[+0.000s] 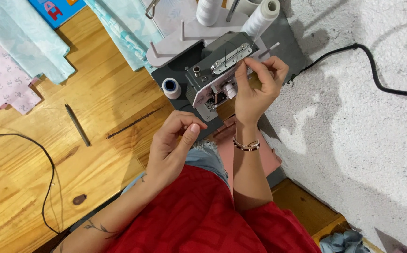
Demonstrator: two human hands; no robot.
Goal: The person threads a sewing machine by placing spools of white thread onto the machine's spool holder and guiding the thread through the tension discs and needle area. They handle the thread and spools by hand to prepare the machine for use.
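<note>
Two hands are busy at the serger (217, 70), and from my end I can follow most of it. I see the right hand (257, 86) raised against the machine's right side, its thumb and forefinger tips pressed together near the metal thread-guide plate (231, 58) on top of the housing; a fine thread seems to be pinched there, but it is too thin for me to be sure. I see the left hand (173, 143) lower, just in front of the machine, thumb closed against the curled forefinger in the same pinching pose; whether a thread end sits between them I cannot tell. The two hands are apart, with the machine's presser-foot area (215, 96) between and slightly above the left one.

The serger is grey, compact and boxy, standing on a dark grey mat (175, 70) at the edge of the wooden table (100, 93), close against the rough white wall (353, 140). White thread cones (262, 16) stand on the stand behind it, and a small blue-and-white spool (171, 87) sits just beside its left side. A dark pencil-like tool (77, 124) lies well to the left on the wood, pale blue fabric (30, 40) beyond it. A black cable (381, 79) runs along the wall.
</note>
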